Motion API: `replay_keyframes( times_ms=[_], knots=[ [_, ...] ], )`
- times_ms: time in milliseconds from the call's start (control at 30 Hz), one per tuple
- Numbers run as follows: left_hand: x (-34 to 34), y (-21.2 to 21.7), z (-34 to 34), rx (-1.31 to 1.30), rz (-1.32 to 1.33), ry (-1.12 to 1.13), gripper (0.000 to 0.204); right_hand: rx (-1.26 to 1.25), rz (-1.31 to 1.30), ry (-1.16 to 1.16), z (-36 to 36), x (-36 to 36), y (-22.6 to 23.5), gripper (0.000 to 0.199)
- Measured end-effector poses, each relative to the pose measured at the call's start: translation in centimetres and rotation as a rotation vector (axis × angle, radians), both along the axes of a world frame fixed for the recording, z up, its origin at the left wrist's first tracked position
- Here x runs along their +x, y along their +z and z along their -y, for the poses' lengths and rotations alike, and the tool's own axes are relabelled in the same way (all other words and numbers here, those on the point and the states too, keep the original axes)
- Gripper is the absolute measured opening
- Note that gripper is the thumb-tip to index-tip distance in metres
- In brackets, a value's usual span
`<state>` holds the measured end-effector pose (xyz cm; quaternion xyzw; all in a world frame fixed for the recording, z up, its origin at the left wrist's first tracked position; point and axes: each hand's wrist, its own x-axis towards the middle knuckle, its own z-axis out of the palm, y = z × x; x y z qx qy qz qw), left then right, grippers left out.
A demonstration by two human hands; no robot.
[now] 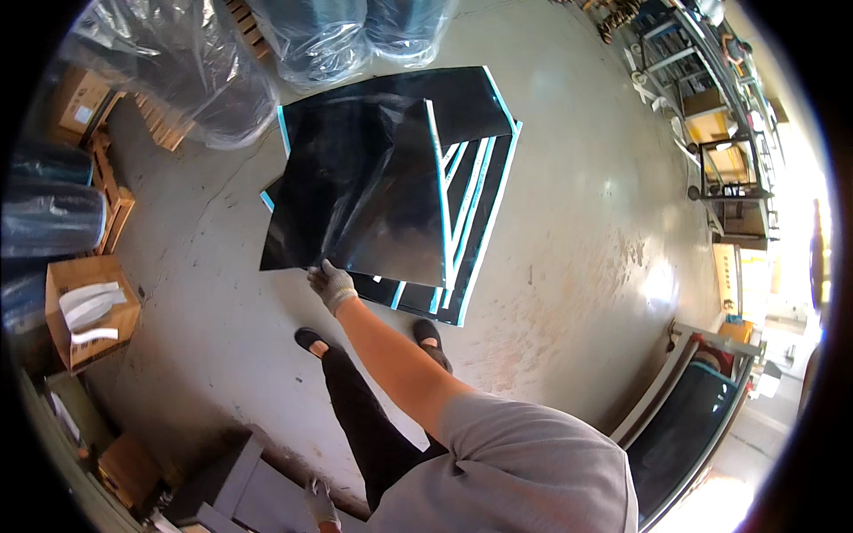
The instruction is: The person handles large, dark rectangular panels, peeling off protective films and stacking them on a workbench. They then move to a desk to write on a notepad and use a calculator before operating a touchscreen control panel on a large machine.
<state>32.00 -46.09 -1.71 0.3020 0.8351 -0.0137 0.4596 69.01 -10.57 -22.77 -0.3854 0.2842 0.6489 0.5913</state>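
Note:
Several black sheets with pale blue edge strips lie in a loose stack on the floor in front of me. The top black sheet (391,204) is glossy and creased, and sits askew over the others. Its near edge is pinched in my right hand (333,286), which wears a light glove; the fingertips are partly hidden. Beneath it, a lower black sheet (475,253) shows white and pale blue stripes along its right part. Low on the left, my gloved left hand (322,503) hangs away from the sheets, fingers loosely apart, near a grey box-like unit (267,489).
Plastic-wrapped rolls (306,35) stand at the back left, beside wooden pallets (162,120). An open cardboard box (102,298) with white pieces is at the left. Metal racks (733,160) line the right. A frame holding a dark roll (680,426) stands lower right.

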Motion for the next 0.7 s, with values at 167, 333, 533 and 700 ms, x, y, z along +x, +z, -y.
replay_keyframes(
  times_ms=[167, 333, 533, 700],
  knots=[
    [-9.9, -6.3, -5.3, 0.044, 0.049, -0.014, 0.048, -0.156, 0.066, -0.057, -8.2, 0.0, -8.9, 0.024],
    [-17.7, -8.3, -12.5, 0.032, 0.026, 0.009, 0.044, -0.200, -0.016, -0.082, -12.9, -3.6, -12.6, 0.022],
    [-14.5, -5.9, -25.6, 0.029, 0.086, -0.096, 0.041, 0.042, -0.087, 0.353, -17.6, -12.6, -14.9, 0.032],
    [-7.9, -3.6, -28.0, -0.013, 0.163, -0.005, 0.041, 0.122, 0.307, 1.305, -12.2, -19.1, -4.0, 0.026]
  ],
)
